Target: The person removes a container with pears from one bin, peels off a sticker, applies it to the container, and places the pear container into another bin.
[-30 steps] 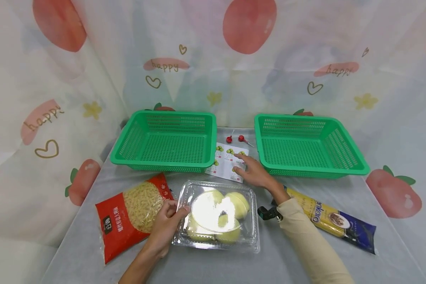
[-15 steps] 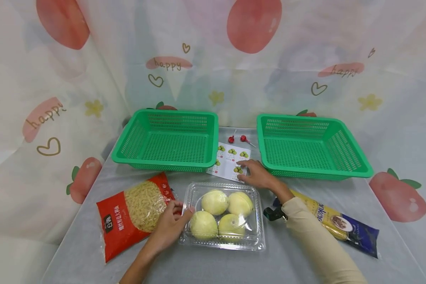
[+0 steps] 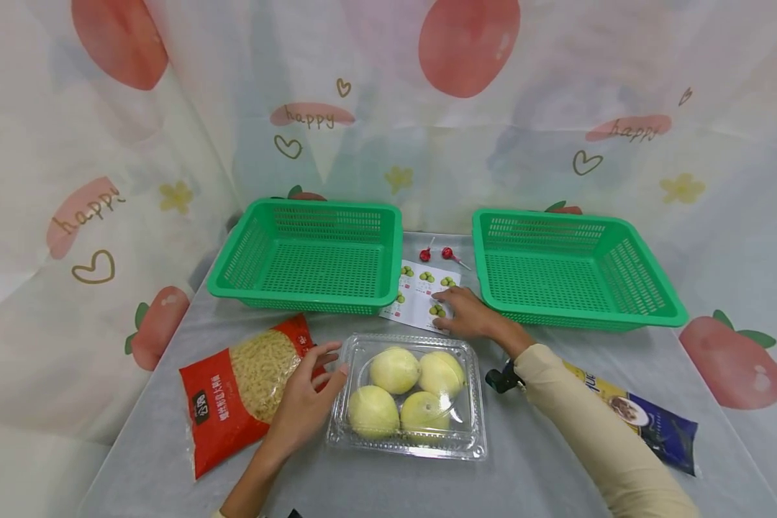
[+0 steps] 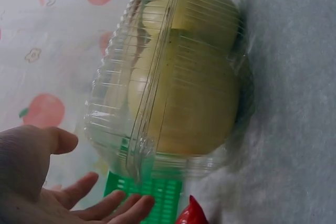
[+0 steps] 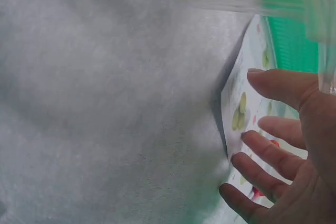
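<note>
A clear plastic clamshell box (image 3: 406, 446) of several round, pale yellow-green fruits (image 3: 395, 370) lies flat and closed on the table. My left hand (image 3: 306, 403) is spread beside its left edge, holding nothing; the left wrist view shows a gap between that hand (image 4: 84, 187) and the box (image 4: 142, 98). Over the near right corner of a white sheet of fruit-printed stickers (image 3: 414, 309) hovers my right hand (image 3: 471, 314). In the right wrist view, the right hand (image 5: 294, 145) has its fingers apart, close over the sheet (image 5: 233, 93), whose near edge casts a shadow.
Two green plastic baskets (image 3: 304, 302) (image 3: 583, 316) stand at the back, one on each side. Behind the sheet lie two red lollipops (image 3: 425, 255) (image 3: 447, 253). A red bag of pasta (image 3: 216, 403) rests at left; a yellow-blue spaghetti pack (image 3: 660, 428) lies at right, partly behind the right sleeve.
My left hand has let go of the box's left edge and drawn slightly away. Glare on the lid has gone. The right hand has shifted slightly nearer the sheet's near corner.
</note>
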### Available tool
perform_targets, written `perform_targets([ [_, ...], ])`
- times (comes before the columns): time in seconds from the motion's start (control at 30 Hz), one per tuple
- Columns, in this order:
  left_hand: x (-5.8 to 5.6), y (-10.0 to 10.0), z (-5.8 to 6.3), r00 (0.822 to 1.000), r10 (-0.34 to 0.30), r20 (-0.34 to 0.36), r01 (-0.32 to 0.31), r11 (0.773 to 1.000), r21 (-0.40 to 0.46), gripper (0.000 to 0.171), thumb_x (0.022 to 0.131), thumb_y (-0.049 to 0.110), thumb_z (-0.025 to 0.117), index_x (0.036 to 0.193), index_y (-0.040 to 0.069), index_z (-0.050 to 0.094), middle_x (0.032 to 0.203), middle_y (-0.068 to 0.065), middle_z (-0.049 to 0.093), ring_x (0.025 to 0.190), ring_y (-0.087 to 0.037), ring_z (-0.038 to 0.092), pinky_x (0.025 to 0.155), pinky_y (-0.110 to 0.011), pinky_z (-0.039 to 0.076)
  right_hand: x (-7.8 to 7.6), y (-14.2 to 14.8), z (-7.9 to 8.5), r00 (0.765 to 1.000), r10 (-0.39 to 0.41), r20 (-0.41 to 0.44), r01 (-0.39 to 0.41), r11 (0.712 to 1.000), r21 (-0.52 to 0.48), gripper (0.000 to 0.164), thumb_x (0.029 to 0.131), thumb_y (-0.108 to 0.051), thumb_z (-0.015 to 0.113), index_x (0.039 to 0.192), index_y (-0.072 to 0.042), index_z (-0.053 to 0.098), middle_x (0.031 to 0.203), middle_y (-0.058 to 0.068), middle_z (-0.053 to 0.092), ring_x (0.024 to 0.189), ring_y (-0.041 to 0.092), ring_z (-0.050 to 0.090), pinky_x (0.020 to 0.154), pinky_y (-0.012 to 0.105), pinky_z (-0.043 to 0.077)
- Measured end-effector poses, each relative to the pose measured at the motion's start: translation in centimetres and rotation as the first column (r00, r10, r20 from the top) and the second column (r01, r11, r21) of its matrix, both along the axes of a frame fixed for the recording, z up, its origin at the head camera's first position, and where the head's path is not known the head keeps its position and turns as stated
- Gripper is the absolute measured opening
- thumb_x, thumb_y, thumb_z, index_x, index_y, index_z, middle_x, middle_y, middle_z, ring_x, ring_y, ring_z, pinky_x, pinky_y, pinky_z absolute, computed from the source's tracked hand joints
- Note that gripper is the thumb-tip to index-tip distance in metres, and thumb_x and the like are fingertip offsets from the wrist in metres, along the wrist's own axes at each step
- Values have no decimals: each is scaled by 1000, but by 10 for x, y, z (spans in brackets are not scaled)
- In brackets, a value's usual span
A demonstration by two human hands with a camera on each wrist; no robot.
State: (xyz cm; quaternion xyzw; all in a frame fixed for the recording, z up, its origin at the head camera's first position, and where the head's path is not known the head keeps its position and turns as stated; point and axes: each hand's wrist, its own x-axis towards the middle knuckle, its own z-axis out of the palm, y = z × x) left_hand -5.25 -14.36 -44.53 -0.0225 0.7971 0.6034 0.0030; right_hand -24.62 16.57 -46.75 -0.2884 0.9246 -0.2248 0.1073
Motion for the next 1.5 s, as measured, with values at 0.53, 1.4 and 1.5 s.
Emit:
perform_targets([
  [0.53, -9, 1, -7, 999, -41, -4, 42, 998, 46, 52, 105, 29, 70, 152, 14, 53, 159, -14, 48, 142, -40, 53, 113, -57, 48, -7, -13, -1, 1000, -20, 15, 17, 986, 167, 63, 96, -32, 79, 147, -2, 60, 150, 22, 52, 132, 41, 48, 111, 55, 43],
  [1.4, -11, 7, -12, 999, -48, -16, 48, 998, 50, 52, 105, 29, 69, 152, 14, 53, 159, -13, 48, 151, -42, 42, 119, -61, 40, -4, -22, 5, 999, -31, -20, 33, 992, 118, 24, 93, 2, 69, 115, 0, 59, 105, 13, 63, 96, 27, 58, 90, 44, 52],
  [1.5, -10, 8, -12, 998, -52, -27, 54, 997, 57, 51, 105, 28, 69, 151, 13, 53, 159, -12, 49, 151, -40, 41, 119, -61, 40, -1, -25, 6, 998, -64, -20, 66, 991, 113, 22, 96, 7, 60, 117, 1, 60, 103, 14, 66, 93, 25, 63, 82, 41, 57],
])
